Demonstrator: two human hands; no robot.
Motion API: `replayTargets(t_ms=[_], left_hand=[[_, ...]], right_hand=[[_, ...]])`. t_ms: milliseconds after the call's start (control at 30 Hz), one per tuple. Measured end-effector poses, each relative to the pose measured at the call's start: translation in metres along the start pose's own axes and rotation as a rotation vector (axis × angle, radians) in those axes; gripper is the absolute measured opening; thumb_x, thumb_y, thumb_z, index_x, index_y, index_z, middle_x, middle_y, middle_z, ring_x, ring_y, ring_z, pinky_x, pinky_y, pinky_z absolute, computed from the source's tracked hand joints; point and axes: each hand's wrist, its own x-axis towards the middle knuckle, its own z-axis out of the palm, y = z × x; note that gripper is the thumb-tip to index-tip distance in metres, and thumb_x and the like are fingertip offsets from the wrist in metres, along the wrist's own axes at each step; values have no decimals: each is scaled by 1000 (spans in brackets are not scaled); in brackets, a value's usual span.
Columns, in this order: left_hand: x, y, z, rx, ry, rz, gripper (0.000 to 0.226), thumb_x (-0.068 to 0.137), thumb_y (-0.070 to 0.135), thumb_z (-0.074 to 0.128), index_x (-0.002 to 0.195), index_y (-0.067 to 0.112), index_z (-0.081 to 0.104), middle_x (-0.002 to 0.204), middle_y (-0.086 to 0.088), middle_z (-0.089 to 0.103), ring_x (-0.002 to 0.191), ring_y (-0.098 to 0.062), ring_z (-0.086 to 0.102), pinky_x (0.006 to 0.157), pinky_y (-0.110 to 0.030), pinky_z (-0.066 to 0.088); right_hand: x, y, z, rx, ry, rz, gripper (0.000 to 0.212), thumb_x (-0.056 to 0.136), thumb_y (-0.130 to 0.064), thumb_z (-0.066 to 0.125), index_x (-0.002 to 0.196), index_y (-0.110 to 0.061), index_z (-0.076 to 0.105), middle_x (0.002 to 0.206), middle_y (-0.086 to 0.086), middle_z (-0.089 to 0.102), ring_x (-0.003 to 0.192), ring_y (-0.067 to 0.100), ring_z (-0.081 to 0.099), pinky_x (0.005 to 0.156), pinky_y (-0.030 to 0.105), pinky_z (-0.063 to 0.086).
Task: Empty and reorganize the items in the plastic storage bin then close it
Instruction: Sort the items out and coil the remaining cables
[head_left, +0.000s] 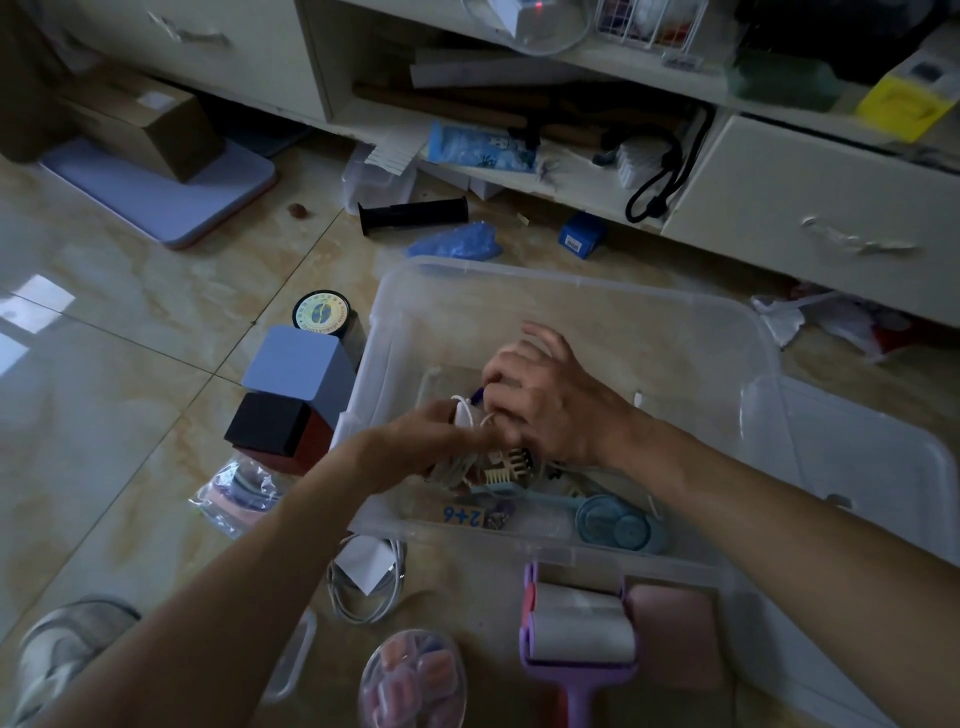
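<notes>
Two hands work inside the clear plastic storage bin (571, 291), which sits open on the tiled floor (130, 338) at the centre of view. The left hand (415, 441) enters from 7 o'clock, its fingers curled onto a bundle of white cord (470, 415) low in the bin. The right hand (545, 400) enters from 4 o'clock, fingers bent down onto the same cord, with a blue pen tip (477, 395) showing just at its fingertips. Combs (511, 462) and a pale blue round case (618, 525) lie beneath the hands at the bin's near wall. At 6 o'clock outside the bin lies a purple lint roller (576, 639); at 9 o'clock stand stacked boxes (296, 384). Touching the bin at 3 o'clock lies its lid (857, 467).
</notes>
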Motion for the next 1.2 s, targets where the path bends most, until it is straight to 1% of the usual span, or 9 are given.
replayTargets(t_ms=[67,200,367,467,567,733,933,1067,1200], left_hand=[[1,1,-1,147,14,-89,27,89,22,71,109,11,57,99,-14,69,78,-21,69,79,-43,59],[2,4,-2,176,41,-152,22,94,24,63,110,14,51,107,-16,66,83,-26,66,74,-39,59],[2,4,-12,25,29,-116,44,87,20,62,121,-6,52,96,-21,60,67,-21,59,56,-30,49],[3,1,-18,-113,86,-116,53,71,23,62,114,-8,55,90,-21,58,63,-22,56,55,-29,44],[4,0,-18,-282,91,-108,35,69,24,62,98,5,57,85,-14,59,63,-21,55,54,-28,45],[5,-1,-21,-524,68,-120,13,82,19,53,90,9,54,84,-12,54,60,-22,50,49,-24,43],[-4,3,-30,-803,-200,-53,26,77,22,45,95,5,53,90,-11,52,60,-18,46,47,-23,40],[-7,6,-31,-937,-458,112,33,78,25,33,102,7,45,94,-9,43,61,-14,45,45,-19,37],[-1,3,-24,-1059,-505,218,39,78,27,38,110,4,47,103,-10,46,66,-15,48,50,-20,43]], right_hand=[[-2,2,3,-67,-35,-25,18,84,-33,60,91,-17,67,104,3,62,107,23,57,116,56,23],[-9,11,9,-112,-112,64,29,83,-42,59,94,-18,69,105,2,63,109,24,58,114,52,26],[-17,26,1,457,-231,382,48,87,-72,50,118,-40,67,146,-3,49,132,13,46,113,37,32],[-23,31,-1,596,-219,508,49,88,-70,51,134,-53,53,156,-6,36,124,9,53,101,23,44],[-28,35,4,625,-23,574,44,92,-55,60,134,-43,56,135,-3,51,113,11,58,90,27,54],[-35,51,2,455,233,709,22,96,-40,61,96,-21,71,101,2,56,89,16,59,75,25,50],[-64,67,0,470,338,1102,29,103,-37,49,82,-22,62,74,-2,68,57,5,59,58,28,52],[-83,75,-1,350,58,1302,37,99,-42,54,78,-17,72,64,-4,71,47,15,63,55,33,58],[-77,72,7,330,-302,1277,35,98,-45,56,79,-22,74,66,1,74,44,16,65,59,30,59]])
